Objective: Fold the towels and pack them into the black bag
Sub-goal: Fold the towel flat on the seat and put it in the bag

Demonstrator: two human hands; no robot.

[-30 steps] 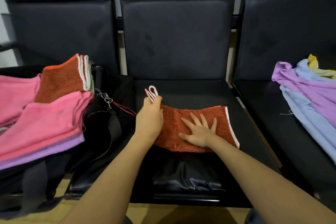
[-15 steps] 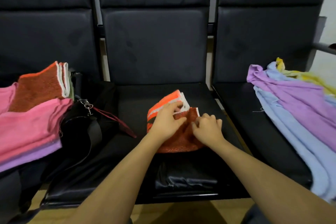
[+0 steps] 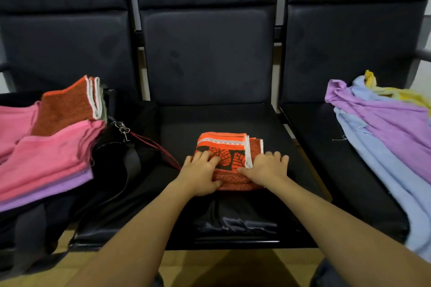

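So the middle seat (image 3: 233, 119) of this row of black chairs is the anchor here. Left of it, the black bag (image 3: 112, 163) sits piled with folded towels (image 3: 46, 154) in pink, purple and rust. Right of it, on the next seat, there's a loose heap of unfolded towels (image 3: 382, 128) in purple, light blue and yellow, so lots left to do.

On the middle seat itself is the orange towel (image 3: 227, 149). A second ago it was stretched out long with one hand pinning it flat. Now it's doubled over into a compact square, patterned side up with the white edges stacked on the right.

The left hand (image 3: 200, 175) lies on the towel's left part, fingers spread flat on top and thumb along the near edge. The right hand (image 3: 265, 168) rests on its right side, fingers straight. Neither grip is clenched, just pressing.

My guess is this one's basically folded, so it goes left onto the bag pile next.
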